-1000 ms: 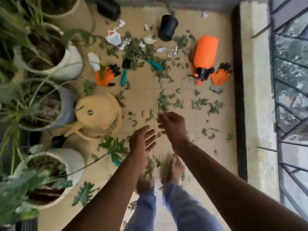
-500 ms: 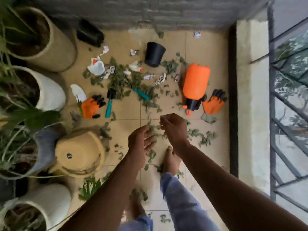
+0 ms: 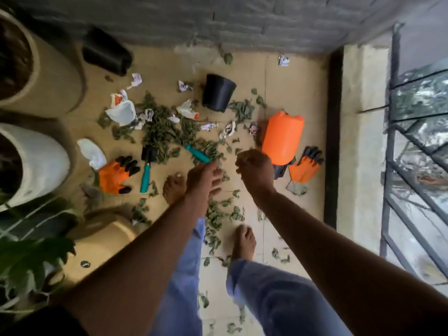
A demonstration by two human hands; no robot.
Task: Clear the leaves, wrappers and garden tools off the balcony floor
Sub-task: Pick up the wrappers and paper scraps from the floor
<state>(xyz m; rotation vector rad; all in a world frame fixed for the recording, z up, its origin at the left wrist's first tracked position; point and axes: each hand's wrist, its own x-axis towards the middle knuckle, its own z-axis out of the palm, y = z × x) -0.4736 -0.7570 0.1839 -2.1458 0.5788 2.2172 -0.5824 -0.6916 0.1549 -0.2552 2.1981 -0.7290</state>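
Nothing looks cleared yet: leaves (image 3: 164,127), wrappers (image 3: 122,110), 2 trowels (image 3: 146,170) litter the floor (image 3: 286,78); left hand (image 3: 203,178) spread, right hand (image 3: 254,170) loosely curled, empty.

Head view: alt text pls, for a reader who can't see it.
A person's bare left hand and right hand reach over a tiled balcony floor littered with leaves and crumpled wrappers, plus teal-handled trowels, orange gloves, an orange sprayer and a tipped black pot.

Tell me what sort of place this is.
Likely a home balcony used for potted plants: large planters line one side, a metal window grille closes the other, and gardening gloves and leaves litter the tiled floor.
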